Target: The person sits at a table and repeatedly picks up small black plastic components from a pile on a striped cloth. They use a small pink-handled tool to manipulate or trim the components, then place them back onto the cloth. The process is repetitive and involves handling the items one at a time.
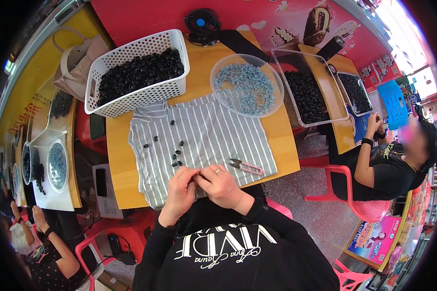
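Close to my body, at the table's near edge, my left hand (181, 188) and my right hand (222, 186) meet with their fingertips pinched together. Whatever sits between the fingers is too small and covered to name. Under and beyond them spreads a grey-and-white striped cloth (206, 128). Several small black plastic pieces (181, 143) lie scattered on it, some just past my left hand. A pair of thread snips (247, 167) with pink handles rests on the cloth to the right of my right hand.
A white perforated basket (145, 100) heaped with black pieces stands far left. Beside it, a round clear tub (278, 99) holds small pale-blue pieces. Rightward is a clear bin (320, 122) of black pieces; a black fan (202, 24) stands behind. A co-worker (378, 162) sits at right.
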Demonstrator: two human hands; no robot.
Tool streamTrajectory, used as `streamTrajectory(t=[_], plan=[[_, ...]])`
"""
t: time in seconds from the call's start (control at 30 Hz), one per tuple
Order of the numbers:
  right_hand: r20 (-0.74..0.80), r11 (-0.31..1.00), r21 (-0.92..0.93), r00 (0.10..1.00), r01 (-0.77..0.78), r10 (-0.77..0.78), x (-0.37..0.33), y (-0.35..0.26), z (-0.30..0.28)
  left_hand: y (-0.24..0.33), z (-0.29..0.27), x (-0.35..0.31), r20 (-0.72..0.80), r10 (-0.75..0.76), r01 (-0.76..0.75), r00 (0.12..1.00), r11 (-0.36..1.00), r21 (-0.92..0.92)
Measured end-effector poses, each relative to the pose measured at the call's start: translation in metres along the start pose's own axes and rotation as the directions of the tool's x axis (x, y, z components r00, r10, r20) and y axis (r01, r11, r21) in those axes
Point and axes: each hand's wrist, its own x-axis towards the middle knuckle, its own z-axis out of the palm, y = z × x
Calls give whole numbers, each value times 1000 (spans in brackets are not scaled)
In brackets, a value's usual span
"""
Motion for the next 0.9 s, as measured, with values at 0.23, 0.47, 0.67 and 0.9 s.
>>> streamTrajectory(t=[0.23,0.47,0.67,0.9], plan=[[29,985,-68,987,161,-160,-5,-3,-4,1,6,-7,-17,120,-117,993,987,106],[53,971,-65,972,232,-228,-6,1,-6,-2,9,-13,6,175,-174,985,970,168],[59,972,-76,974,224,-220,-7,4,-3,-1,11,-14,-5,175,-172,985,972,161],[-40,957,289,999,-17,30,4,8,-3,-2,-1,-7,-9,-57,56,998,998,-40]])
